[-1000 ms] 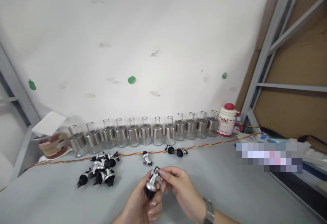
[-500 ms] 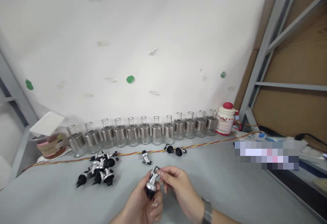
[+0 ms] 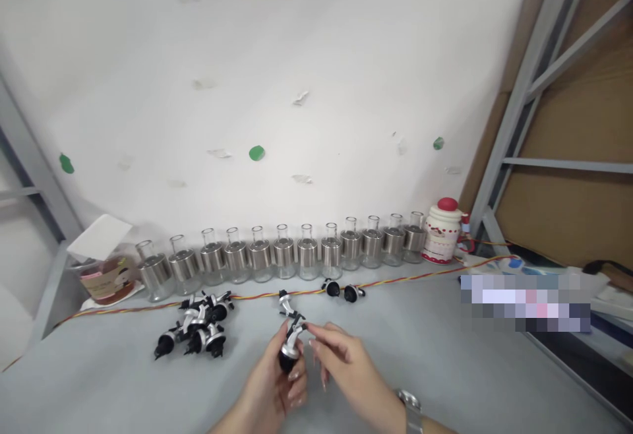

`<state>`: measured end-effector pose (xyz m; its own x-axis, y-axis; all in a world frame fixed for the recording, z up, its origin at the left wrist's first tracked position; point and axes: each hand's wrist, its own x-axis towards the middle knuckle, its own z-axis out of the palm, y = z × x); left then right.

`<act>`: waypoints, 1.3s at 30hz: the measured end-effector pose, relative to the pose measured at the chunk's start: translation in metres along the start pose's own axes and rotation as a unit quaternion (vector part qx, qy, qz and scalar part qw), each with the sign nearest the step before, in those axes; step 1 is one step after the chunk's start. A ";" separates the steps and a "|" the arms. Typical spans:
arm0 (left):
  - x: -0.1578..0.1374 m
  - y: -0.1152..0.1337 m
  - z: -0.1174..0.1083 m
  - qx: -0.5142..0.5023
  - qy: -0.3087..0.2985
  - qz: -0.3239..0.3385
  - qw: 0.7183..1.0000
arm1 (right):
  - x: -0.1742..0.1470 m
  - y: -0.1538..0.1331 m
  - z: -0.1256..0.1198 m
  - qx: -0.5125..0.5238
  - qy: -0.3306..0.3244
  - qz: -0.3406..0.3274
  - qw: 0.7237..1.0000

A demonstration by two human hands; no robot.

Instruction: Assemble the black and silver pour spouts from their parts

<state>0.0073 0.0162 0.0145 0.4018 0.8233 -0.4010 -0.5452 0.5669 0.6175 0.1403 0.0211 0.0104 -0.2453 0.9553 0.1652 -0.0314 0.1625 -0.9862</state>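
My left hand (image 3: 277, 374) is closed round a bottle pourer (image 3: 291, 349), silver with a black stopper end pointing down and a black lever at the top. My right hand (image 3: 346, 361) is just to the right of it, its index fingertip at the pourer's upper end and its thumb a little apart. Whether that fingertip presses on the pourer I cannot tell. Just beyond my hands another pourer (image 3: 285, 303) lies on the grey table (image 3: 415, 341), overlapping the held one in view. Two more, a pourer (image 3: 331, 287) and another pourer (image 3: 352, 293), lie to the right.
A heap of several pourers (image 3: 198, 322) lies to the left. Behind runs a row of glass bottles (image 3: 284, 252) with steel sleeves. A twisted red-yellow cord (image 3: 395, 279) crosses the table. A red-lidded jar (image 3: 442, 233) stands right, a lidded tub (image 3: 111, 282) left.
The lever, which stood raised between my right fingers, is now lower over the pourer's top. My right thumb and index finger have parted. The view has shifted slightly.
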 end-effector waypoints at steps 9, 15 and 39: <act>0.006 -0.011 -0.002 0.062 0.075 0.049 0.994 | -0.014 -0.015 -0.001 -0.168 -0.058 -0.096 0.979; 0.007 -0.010 -0.002 0.066 0.076 0.057 0.993 | -0.009 -0.012 -0.001 -0.155 -0.074 -0.067 0.983; 0.010 -0.009 -0.007 0.199 0.100 0.144 0.964 | 0.005 -0.001 -0.004 0.056 -0.093 0.075 0.991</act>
<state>0.0112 0.0199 0.0000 0.1054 0.9565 -0.2722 -0.2708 0.2910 0.9176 0.1431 0.0263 0.0123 -0.4297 0.9027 0.0212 -0.0849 -0.0170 -0.9962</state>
